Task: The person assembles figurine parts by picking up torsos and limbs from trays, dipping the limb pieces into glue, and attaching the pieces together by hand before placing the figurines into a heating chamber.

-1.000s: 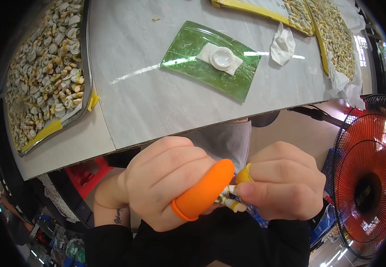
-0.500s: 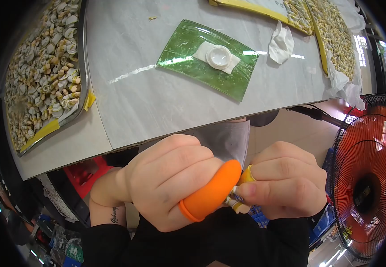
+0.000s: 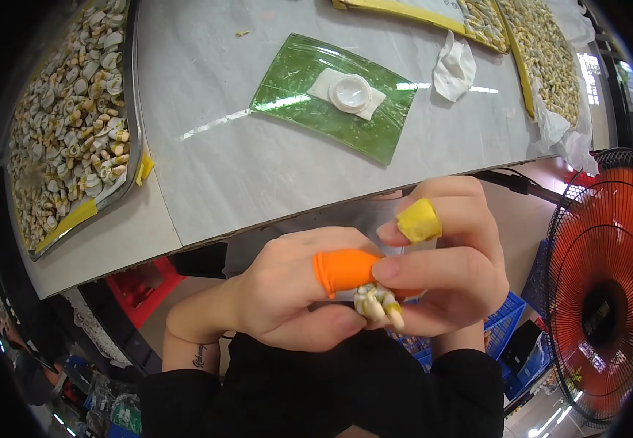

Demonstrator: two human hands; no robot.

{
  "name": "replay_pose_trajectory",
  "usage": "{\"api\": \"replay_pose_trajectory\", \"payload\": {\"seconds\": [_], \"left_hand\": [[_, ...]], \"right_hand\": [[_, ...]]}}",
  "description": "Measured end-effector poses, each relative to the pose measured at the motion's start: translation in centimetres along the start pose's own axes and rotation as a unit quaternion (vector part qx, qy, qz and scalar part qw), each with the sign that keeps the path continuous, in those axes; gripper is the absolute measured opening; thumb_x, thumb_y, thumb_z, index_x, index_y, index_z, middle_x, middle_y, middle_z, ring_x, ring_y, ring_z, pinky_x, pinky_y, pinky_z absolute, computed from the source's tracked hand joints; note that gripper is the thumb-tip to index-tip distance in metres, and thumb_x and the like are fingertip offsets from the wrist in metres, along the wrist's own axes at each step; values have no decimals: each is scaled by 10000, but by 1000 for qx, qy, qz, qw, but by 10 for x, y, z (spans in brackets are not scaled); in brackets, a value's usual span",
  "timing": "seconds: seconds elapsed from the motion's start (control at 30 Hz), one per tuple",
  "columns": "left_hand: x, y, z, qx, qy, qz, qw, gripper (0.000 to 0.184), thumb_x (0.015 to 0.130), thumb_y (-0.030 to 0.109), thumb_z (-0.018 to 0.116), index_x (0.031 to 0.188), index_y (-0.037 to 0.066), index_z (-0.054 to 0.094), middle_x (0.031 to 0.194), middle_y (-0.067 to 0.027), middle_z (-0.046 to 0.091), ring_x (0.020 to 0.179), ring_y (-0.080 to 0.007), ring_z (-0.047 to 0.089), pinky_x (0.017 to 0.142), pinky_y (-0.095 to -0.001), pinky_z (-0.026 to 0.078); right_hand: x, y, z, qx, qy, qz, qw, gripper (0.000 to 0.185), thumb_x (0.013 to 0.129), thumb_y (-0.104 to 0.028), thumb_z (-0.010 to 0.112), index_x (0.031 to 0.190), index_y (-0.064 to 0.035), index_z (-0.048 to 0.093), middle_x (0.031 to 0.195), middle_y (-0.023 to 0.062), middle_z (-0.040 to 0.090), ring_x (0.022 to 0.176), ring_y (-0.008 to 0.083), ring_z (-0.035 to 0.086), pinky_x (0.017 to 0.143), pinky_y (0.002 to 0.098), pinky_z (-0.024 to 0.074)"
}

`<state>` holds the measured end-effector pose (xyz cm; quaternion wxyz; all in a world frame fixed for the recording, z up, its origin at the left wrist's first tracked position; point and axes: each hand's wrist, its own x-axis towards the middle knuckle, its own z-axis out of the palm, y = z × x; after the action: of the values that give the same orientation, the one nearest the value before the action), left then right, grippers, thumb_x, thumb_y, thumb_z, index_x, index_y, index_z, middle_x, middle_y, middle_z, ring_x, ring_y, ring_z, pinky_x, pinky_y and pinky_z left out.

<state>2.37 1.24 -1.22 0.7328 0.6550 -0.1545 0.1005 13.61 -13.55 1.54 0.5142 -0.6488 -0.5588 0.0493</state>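
Both my hands meet in front of my body, below the table edge. My left hand (image 3: 280, 285), its index finger in an orange rubber finger cot (image 3: 346, 270), is closed on a small cluster of cream pieces (image 3: 378, 305) with yellow bands and rounded tips. My right hand (image 3: 462, 259) curves around from the other side. Yellow tape (image 3: 419, 220) wraps one of its fingers, which is bent and raised apart from the digit below. That lower digit's tip touches the orange cot, and another finger lies beside the cluster. Nothing distinct shows in my right hand.
On the grey table (image 3: 207, 168) lies a green sheet (image 3: 302, 87) with a small round white dish (image 3: 350, 93). A tray of small cream pieces (image 3: 75, 139) stands left; more trays (image 3: 543, 66) are at far right. Crumpled white tissue (image 3: 455, 67) lies between. An orange fan (image 3: 601, 292) is close on the right.
My right hand has moved up and left, and its pinch has loosened, with the taped finger lifting away. My left hand has turned, so more of the cream cluster shows.
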Motion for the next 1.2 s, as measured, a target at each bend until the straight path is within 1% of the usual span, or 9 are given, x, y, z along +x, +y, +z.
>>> {"api": "replay_pose_trajectory", "payload": {"seconds": [0.1, 0.17, 0.37, 0.4, 0.47, 0.5, 0.83, 0.93, 1.2], "left_hand": [[-6, 0, 7, -22, 47, -44, 998, 295, 765, 88, 563, 1030, -41, 575, 933, -157, 595, 769, -280, 607, 706, -303, 482], [-6, 1, 9, -126, 91, -88, 984, 389, 760, 92, 633, 1110, -53, 544, 945, -134, 613, 804, -218, 618, 733, -281, 476], [-9, 1, 19, -204, 163, -64, 963, 427, 672, -4, 760, 1051, -55, 568, 938, -108, 644, 840, -141, 621, 752, -255, 481], [-9, 3, 19, -211, 177, -64, 959, 377, 680, -15, 747, 1020, -50, 587, 926, -109, 649, 823, -140, 625, 742, -251, 484], [-9, 6, 14, -194, 162, -82, 964, 348, 673, -18, 750, 988, -45, 606, 897, -105, 655, 802, -140, 630, 732, -247, 486], [-9, 8, 11, -177, 148, -99, 968, 318, 666, -21, 753, 957, -41, 625, 868, -102, 662, 782, -140, 634, 722, -243, 487], [-6, 13, 13, -233, 191, -154, 941, 273, 647, -28, 762, 898, -41, 654, 820, -105, 673, 749, -138, 644, 701, -226, 488], [-5, 11, 10, -180, 156, -113, 964, 261, 650, -26, 760, 890, -40, 659, 801, -102, 676, 726, -137, 649, 681, -219, 491], [-3, 18, 11, -163, 155, -167, 960, 237, 659, -2, 761, 878, -17, 671, 790, -81, 683, 713, -117, 654, 674, -196, 492]], "right_hand": [[-3, -5, 1, -29, 6, 23, 999, 287, 653, -286, 772, 832, -143, 599, 903, 52, 579, 779, 225, 530, 641, 303, 440], [-3, -7, 2, -43, 49, -12, 998, 323, 527, -89, 752, 833, -65, 654, 901, 75, 579, 763, 234, 534, 617, 297, 455], [-4, -10, 3, -51, 53, -22, 997, 266, 549, -41, 727, 800, -60, 643, 905, 78, 588, 760, 240, 538, 631, 300, 452], [-4, -7, 0, -52, 53, -22, 997, 266, 549, -41, 727, 800, -60, 643, 905, 78, 588, 760, 240, 538, 631, 300, 452], [-3, 1, -8, 121, -28, 40, 991, 202, 700, -198, 741, 787, -115, 579, 854, 65, 591, 789, 230, 532, 634, 300, 446], [-5, 0, -4, 159, 8, 59, 986, 139, 726, -157, 711, 749, -94, 589, 845, 81, 590, 789, 231, 529, 642, 298, 450], [0, 5, -4, 182, -26, 71, 980, 123, 655, -159, 728, 694, -76, 646, 838, 77, 588, 800, 225, 516, 648, 281, 447], [0, 6, -6, 205, -33, 74, 975, 119, 635, -151, 731, 690, -72, 661, 836, 77, 589, 786, 221, 510, 632, 278, 431], [-2, 8, -5, 253, -22, 91, 963, 91, 631, -122, 720, 667, -58, 665, 813, 86, 601, 760, 210, 488, 588, 278, 399]]}}
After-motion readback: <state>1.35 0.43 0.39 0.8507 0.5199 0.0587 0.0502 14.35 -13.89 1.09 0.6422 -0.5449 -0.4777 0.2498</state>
